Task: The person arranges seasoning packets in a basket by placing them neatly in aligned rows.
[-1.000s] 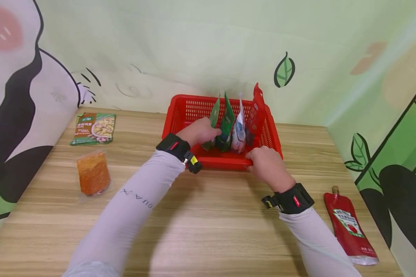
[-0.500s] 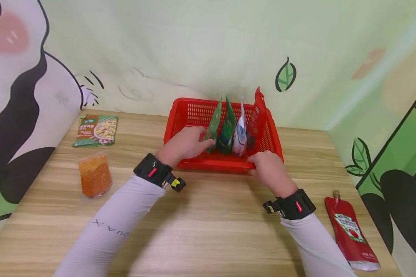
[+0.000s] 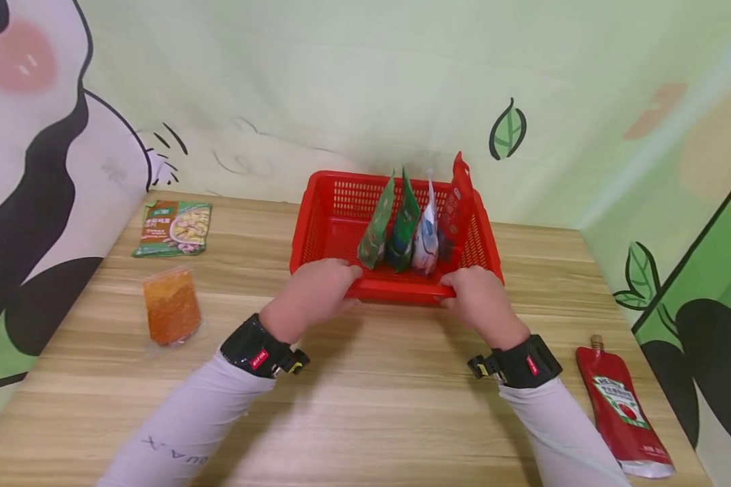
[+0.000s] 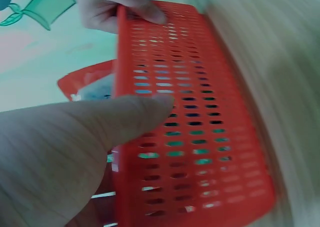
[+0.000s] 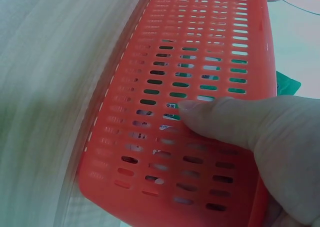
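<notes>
A red plastic basket [image 3: 396,292] with slotted walls stands on the wooden table near the back wall. My left hand [image 3: 317,291] grips its front rim left of the middle; the left wrist view shows the thumb [image 4: 142,114] pressed on the outer wall. Farther right on that rim, my right hand [image 3: 478,301] holds on the same way, its thumb [image 5: 215,118] against the outside. Upright inside are a light green packet [image 3: 378,230], a darker green packet [image 3: 405,233], a white and blue packet [image 3: 426,243] and a red packet [image 3: 455,210]. The fingers behind the rim are mostly hidden.
At the back left lies a green and brown food packet [image 3: 175,228]. A clear bag of orange contents [image 3: 172,308] lies nearer on the left. A red ketchup pouch [image 3: 621,406] with a cap lies at the right edge. A printed wall cloth [image 3: 365,81] rises behind the table.
My left hand has left the light green packet inside the basket and come back to the left and nearer, onto the front rim. My right hand has stayed on the rim.
</notes>
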